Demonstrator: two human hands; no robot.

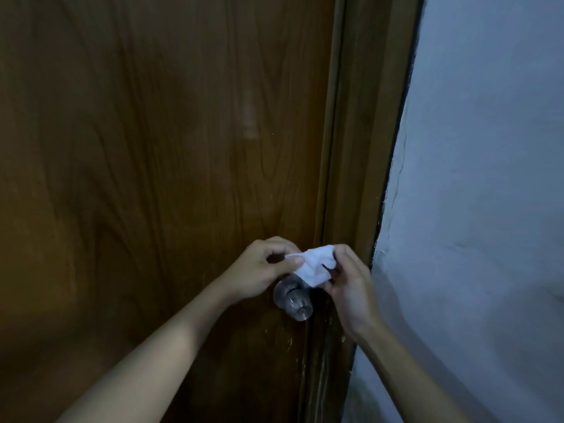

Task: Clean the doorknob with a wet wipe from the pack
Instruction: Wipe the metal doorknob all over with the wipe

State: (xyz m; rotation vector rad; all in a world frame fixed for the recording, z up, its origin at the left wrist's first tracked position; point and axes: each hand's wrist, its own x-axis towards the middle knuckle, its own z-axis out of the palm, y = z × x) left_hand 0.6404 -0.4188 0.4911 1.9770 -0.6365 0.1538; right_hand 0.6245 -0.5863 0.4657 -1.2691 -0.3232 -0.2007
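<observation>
A round metal doorknob (294, 301) sticks out of the brown wooden door (146, 154), low and right of centre. Just above it a crumpled white wet wipe (314, 267) is held between both hands. My left hand (259, 270) pinches the wipe's left edge with thumb and fingers. On the other side, my right hand (348, 285) grips its right edge. The wipe's lower corner hangs close to the top of the knob; whether it touches is unclear. The pack of wipes is out of view.
The wooden door frame (360, 148) runs down beside the door's right edge. A pale painted wall (488, 178) fills the right side of the view. The light is dim.
</observation>
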